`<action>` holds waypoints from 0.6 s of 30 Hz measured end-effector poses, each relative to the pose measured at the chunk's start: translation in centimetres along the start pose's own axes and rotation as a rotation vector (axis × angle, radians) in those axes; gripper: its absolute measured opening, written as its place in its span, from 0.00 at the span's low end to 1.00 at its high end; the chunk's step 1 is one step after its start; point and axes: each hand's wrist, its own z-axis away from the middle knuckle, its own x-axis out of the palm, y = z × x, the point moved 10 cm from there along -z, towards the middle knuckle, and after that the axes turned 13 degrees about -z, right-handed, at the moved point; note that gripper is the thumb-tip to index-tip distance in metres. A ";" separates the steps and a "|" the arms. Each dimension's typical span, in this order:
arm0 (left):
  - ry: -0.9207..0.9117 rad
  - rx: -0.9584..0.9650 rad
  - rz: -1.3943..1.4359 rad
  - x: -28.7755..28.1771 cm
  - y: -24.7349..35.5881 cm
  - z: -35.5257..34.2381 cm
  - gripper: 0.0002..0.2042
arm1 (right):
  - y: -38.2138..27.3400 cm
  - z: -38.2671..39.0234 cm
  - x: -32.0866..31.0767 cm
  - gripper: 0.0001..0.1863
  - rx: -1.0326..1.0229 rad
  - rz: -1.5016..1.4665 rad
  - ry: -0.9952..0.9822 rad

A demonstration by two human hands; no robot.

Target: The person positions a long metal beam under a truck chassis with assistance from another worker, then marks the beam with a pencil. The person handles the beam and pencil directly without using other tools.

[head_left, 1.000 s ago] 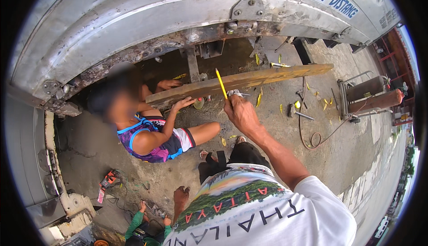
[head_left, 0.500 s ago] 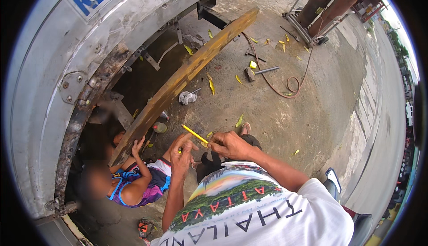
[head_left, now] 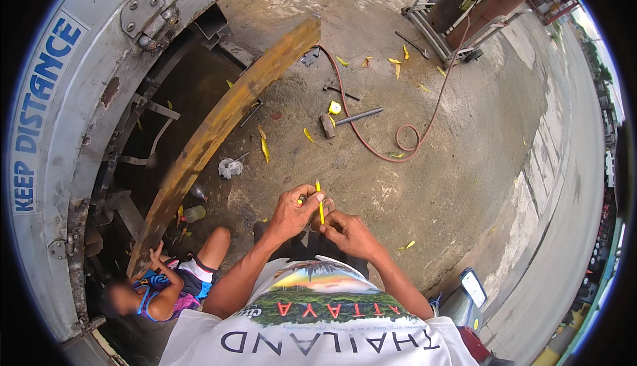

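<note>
Both my hands are together in front of my chest, around a yellow pencil that stands nearly upright, tip up. My right hand pinches its lower end. At the upper part, the thumb of my left hand presses against the pencil. A small yellow thing peeks out between my left fingers; most of it is hidden, and I cannot tell what it is. Ahead on the left, a long wooden beam slants along the truck's rear, its near end steadied by the hand of another person low down beside the truck.
The truck body fills the left side. On the concrete ahead lie a sledgehammer, a yellow tape measure and a red hose. Gas cylinders stand on a cart. A vehicle mirror is close on my right.
My hands have come closer together, and the pencil has swung from slanting left to nearly upright. My left thumb now touches it. The view has turned left, showing more of the truck.
</note>
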 end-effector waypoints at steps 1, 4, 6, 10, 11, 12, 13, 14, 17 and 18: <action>0.011 0.040 -0.045 0.9 1.6 -1.4 0.12 | -0.7 -0.1 -2.1 0.13 -0.007 0.014 0.039; 0.031 0.135 -0.165 3.5 5.3 -4.6 0.16 | -0.1 -0.9 -5.7 0.11 -0.007 -0.203 0.043; 0.005 0.136 -0.115 4.8 7.6 -6.8 0.19 | 0.6 -1.9 -7.9 0.11 0.004 -0.351 0.024; -0.016 0.141 -0.112 6.1 10.0 -12.2 0.24 | 0.6 -4.5 -13.1 0.09 0.117 -0.465 -0.043; -0.019 0.119 -0.104 6.3 10.3 -13.7 0.23 | 0.2 -5.4 -14.9 0.09 0.135 -0.439 -0.059; 0.040 0.138 -0.098 6.2 10.8 -15.1 0.21 | -0.2 -6.4 -16.8 0.08 0.138 -0.360 -0.078; 0.099 0.156 -0.093 6.0 11.1 -16.6 0.18 | -0.6 -7.7 -18.7 0.08 0.141 -0.281 -0.098; 0.147 0.177 -0.082 6.2 11.3 -18.4 0.16 | -0.8 -9.0 -20.8 0.08 0.148 -0.201 -0.106; 0.247 0.226 -0.087 6.0 11.0 -23.6 0.11 | -2.0 -13.8 -27.0 0.10 0.037 0.315 -0.150; 0.277 0.129 0.018 6.2 9.1 -25.6 0.10 | -2.7 -15.3 -29.2 0.10 0.001 0.453 -0.100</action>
